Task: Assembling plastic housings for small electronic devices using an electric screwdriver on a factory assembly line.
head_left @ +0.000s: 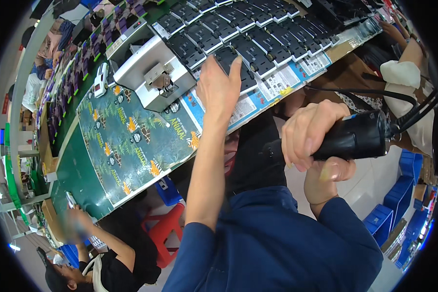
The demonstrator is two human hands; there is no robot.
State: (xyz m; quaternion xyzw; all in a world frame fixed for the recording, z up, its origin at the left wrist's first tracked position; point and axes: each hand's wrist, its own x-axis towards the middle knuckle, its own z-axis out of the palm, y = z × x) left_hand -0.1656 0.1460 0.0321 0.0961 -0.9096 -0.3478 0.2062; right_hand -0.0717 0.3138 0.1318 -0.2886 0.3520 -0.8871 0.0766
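Observation:
A black toy car chassis (243, 73) with a white edge lies at the near end of the rows on the table. My left hand (216, 87) grips it, thumb on one side and fingers on the other; the fingertips are partly hidden. Away from the table's edge, my right hand (316, 134) is wrapped round a thick black cylindrical power screwdriver (355, 138) with a cable at its end. The tool's tip points left and is hard to make out against the dark background. Left of my left hand stands a silver screw feeder (148, 63).
Several rows of similar chassis (258, 46) cover the table's far side, on printed sheets (277, 82). A white toy car (101, 80) rests beside the feeder on a patterned mat (131, 131). A red stool (163, 233) and a co-worker (126, 253) are at lower left; blue bins (379, 219) stand right.

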